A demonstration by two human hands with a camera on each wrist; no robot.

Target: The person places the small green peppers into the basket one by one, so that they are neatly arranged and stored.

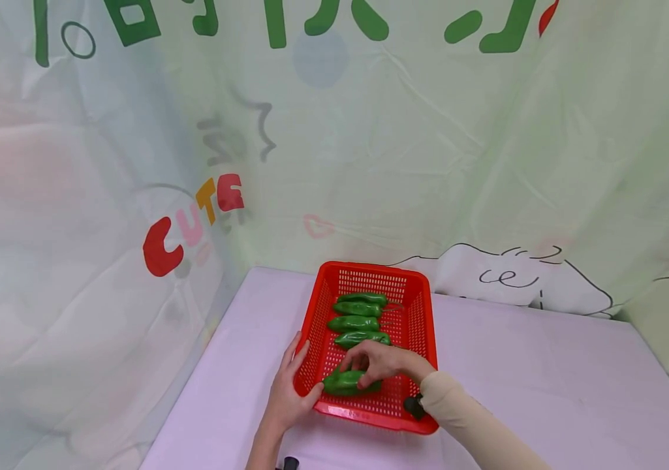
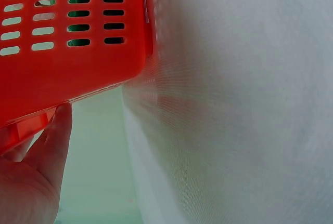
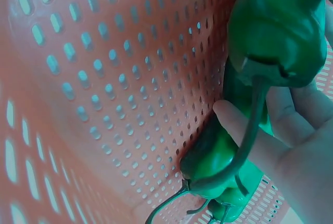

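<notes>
A red plastic basket (image 1: 422,313) with slotted walls stands on the table. My left hand (image 1: 288,395) grips its near-left corner at the rim, thumb toward the near side and fingers along the left side; the left wrist view has these fingers (image 2: 61,130) against the rim. My right hand (image 1: 382,361) reaches into the basket and holds a green pepper (image 1: 339,388) near the front. That pepper (image 3: 278,26) shows its stem end close up in the right wrist view, with other peppers (image 3: 218,154) beyond it. Several green peppers (image 1: 354,324) lie in a column, stems rightward.
The table (image 1: 516,378) has a pale cover and extends on both sides of the basket. Printed cloth walls (image 1: 357,163) rise behind and to the left. A black wrist device (image 1: 413,406) sits at the right sleeve, over the basket's near-right corner.
</notes>
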